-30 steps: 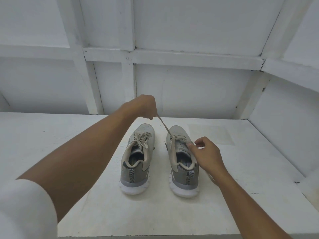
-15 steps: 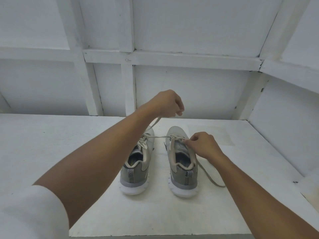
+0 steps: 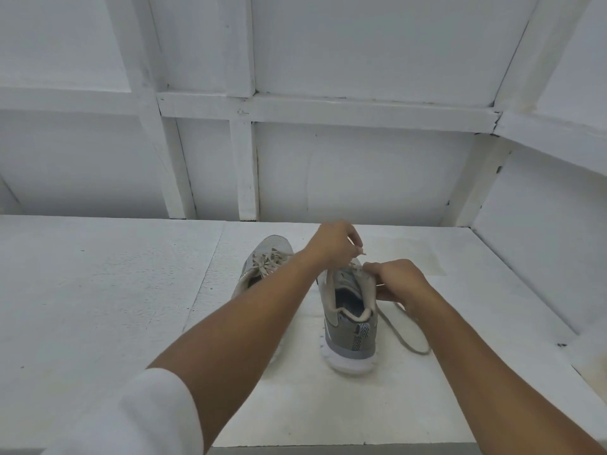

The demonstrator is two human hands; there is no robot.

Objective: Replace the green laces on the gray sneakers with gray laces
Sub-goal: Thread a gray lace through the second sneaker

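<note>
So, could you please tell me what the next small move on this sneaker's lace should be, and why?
I would probably draw the lace taut, away from the eyelets, with the left hand. That hand pinches its tip just above the sneaker, the right hand pinches the lace at the tongue to steady it, and slack lies on the table.
</note>
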